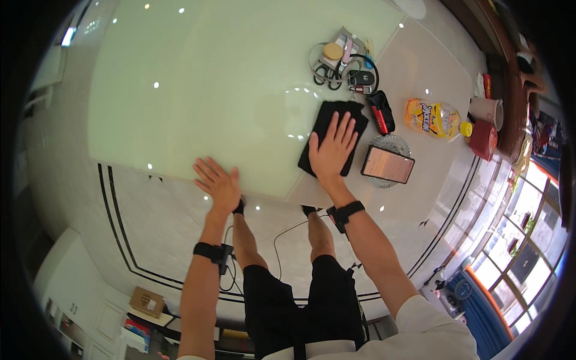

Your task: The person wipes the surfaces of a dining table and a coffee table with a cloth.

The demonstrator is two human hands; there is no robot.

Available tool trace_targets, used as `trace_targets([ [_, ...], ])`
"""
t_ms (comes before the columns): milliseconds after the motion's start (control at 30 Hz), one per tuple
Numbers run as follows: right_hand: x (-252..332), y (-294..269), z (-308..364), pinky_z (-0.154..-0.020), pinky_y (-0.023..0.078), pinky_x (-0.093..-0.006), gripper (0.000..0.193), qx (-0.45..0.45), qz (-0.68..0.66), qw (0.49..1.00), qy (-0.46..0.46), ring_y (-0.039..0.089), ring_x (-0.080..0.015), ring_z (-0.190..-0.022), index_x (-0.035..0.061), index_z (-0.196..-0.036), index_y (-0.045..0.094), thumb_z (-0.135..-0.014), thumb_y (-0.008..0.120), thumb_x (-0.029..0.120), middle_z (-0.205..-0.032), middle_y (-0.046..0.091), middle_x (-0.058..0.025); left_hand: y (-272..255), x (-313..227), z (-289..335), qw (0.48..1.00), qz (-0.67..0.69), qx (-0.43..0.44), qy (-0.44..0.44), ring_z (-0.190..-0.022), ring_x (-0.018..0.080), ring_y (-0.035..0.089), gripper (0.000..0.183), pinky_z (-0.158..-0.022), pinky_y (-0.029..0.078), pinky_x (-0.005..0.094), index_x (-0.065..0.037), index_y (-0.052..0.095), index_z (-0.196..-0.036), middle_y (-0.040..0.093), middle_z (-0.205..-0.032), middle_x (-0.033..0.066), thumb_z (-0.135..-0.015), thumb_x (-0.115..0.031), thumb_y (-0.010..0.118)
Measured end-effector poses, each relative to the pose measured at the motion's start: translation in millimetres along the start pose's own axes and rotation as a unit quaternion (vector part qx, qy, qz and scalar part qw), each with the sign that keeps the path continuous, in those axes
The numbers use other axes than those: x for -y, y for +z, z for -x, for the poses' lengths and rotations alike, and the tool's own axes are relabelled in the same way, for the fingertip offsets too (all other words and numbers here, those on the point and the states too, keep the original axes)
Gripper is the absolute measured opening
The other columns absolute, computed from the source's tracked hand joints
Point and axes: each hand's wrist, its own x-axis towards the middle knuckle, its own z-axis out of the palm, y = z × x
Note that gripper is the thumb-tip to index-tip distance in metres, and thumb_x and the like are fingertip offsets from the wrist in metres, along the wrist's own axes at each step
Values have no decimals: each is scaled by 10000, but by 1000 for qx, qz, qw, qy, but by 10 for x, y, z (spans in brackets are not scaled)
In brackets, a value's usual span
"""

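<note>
Clearly, in the head view, the right hand [330,153] lies flat upon a black cloth [324,117], which is on the near side of the pale green tabletop [198,90], right of its middle. The 4 long fingers of this hand are a little apart and straight, and the thumb stands away to the left; nothing is clamped. The left hand [222,186] is at the near edge, well apart from the cloth, with its fingers also spread and nothing held. Whether it presses on the surface or only hovers, I cannot tell.

As I judge, the main risk is on the right side. The smartphone [387,164] lies over a cut-glass dish [387,143], near the cloth, so a wide sweep to the right could knock it off the dish. The same sweep might push the black case with a red item [381,114], just beyond the far right corner of the cloth. If the cloth would be dragged to the far side, it could catch the black key fob [361,78] and the cord [377,72] there.

Counting, I find 2 hands, 2 black wrist straps [210,251], 1 cloth, 1 smartphone, 1 glass dish, 1 case, 1 key fob and 1 plastic bottle [432,119] with 1 yellow cap [465,129]. The other small things in the far heap overlap, therefore I cannot count them surely.
</note>
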Motion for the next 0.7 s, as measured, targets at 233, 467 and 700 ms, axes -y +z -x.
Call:
trace_targets([
  [233, 1547, 323, -155, -1195, 119, -534, 735, 74, -66, 983, -157, 185, -346, -1482, 76, -1510, 335, -883, 549, 395, -1598, 239, -167, -89, -65, 27, 990, 129, 47, 23, -1443, 446, -246, 870, -1081, -143, 659, 66, -57, -1524, -186, -1582, 281, -1008, -536, 303],
  [467, 1789, 322, 466, -1193, 155, -513, 730, 106, -118, 980, -121, 236, -347, -1467, 132, -1500, 377, -846, 589, 376, -1589, 273, -141, -832, 936, -266, 978, 139, -126, 96, -1384, 423, 256, 620, -1156, 167, 522, 76, 226, -1473, 282, -1495, 268, -986, -179, 512],
  [700, 586, 187, 423, -1177, 150, -537, 706, -92, 28, 971, 217, 213, -400, -1464, 24, -1510, 301, -905, 525, 310, -1586, 239, -214, -1460, 1775, -1690, 987, -32, -156, 1, -1485, 379, 81, 711, -1157, 137, 554, 43, 116, -1531, 96, -1599, 257, -1035, -397, 372],
])
